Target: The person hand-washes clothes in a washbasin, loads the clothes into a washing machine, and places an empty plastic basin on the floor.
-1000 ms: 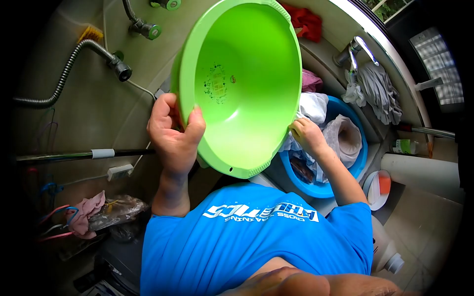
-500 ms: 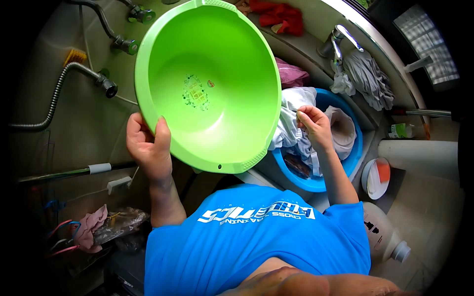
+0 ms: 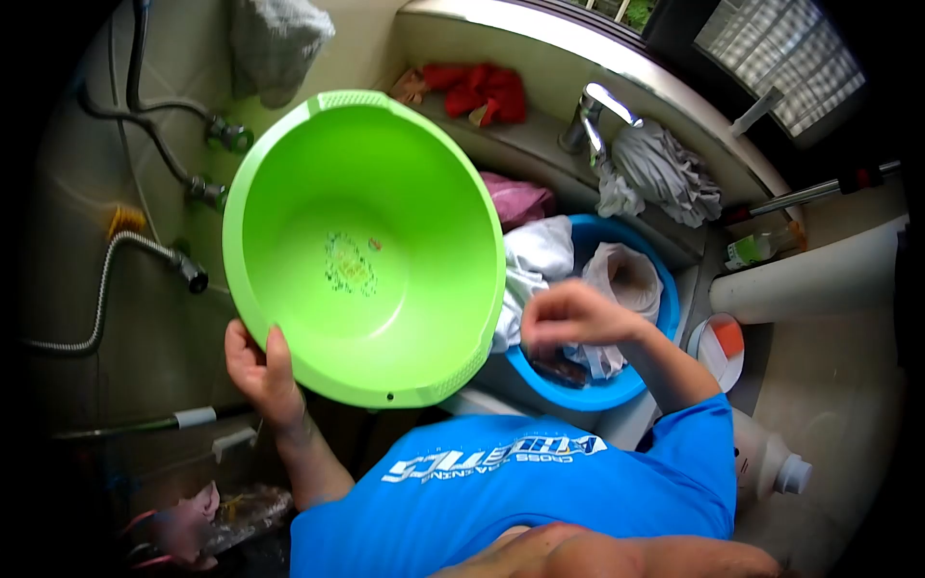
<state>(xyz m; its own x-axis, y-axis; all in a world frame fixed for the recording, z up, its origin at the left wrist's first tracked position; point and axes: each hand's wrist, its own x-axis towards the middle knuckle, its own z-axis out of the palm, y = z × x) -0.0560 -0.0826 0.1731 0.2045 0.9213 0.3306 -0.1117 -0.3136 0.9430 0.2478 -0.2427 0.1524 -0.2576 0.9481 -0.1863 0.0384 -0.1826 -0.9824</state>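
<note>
My left hand [image 3: 262, 379] grips the near-left rim of a large green basin [image 3: 424, 183], thumb on the inside and fingers behind. The basin is tilted toward me, and its inside shows only a printed pattern and a small sticker. My right hand [image 3: 578, 316], bent at the wrist, hovers over the blue basin [image 3: 665, 337] on the right. Its fingers look curled but are smeared by motion, so whether they hold anything is unclear. White cloth [image 3: 540, 246] and a whitish bundle [image 3: 624, 279] fill the blue basin, along with a dark item [image 3: 559, 370].
A chrome faucet [image 3: 590, 125] stands on the ledge with grey cloth [image 3: 665, 173] beside it. Red cloth [image 3: 482, 91] and pink cloth [image 3: 515, 197] lie nearby. Pipes and valves [image 3: 229, 135] line the left wall. A white jug [image 3: 766, 458] and a white bowl [image 3: 718, 352] are at right.
The view has shifted, so the green basin appears lower and farther left, still in my left hand. My right hand has gone from a raised pinch to a bent wrist with fingers pointing left.
</note>
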